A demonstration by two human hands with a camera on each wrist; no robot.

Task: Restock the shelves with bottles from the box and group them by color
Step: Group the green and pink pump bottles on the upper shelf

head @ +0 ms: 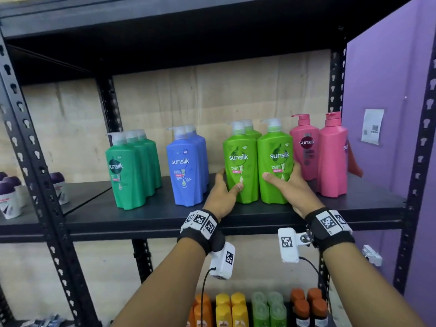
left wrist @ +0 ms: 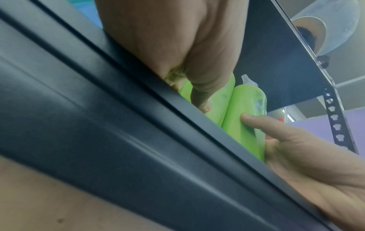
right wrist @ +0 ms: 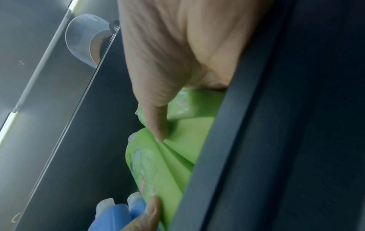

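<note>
On the black shelf (head: 151, 215) stand groups of pump bottles: dark green (head: 125, 171), blue (head: 184, 168), light green and pink (head: 330, 156). My left hand (head: 230, 180) grips the left light green bottle (head: 240, 147), thumb in front and fingers behind its left side. My right hand (head: 282, 171) grips the right light green bottle (head: 274, 142) in the same way. Both bottles stand upright and side by side, with a third light green one behind. The left wrist view shows both bottles (left wrist: 241, 125) over the shelf's edge. The right wrist view shows my right thumb (right wrist: 158, 125) on green plastic.
A lower shelf holds orange (head: 203, 310), yellow (head: 230, 308), pale green (head: 269, 308) and brown-capped bottles (head: 309, 305). Roll-on deodorants (head: 11, 197) fill the bay to the left. A purple wall (head: 382, 79) borders the shelf on the right; perforated black posts (head: 35, 161) frame it.
</note>
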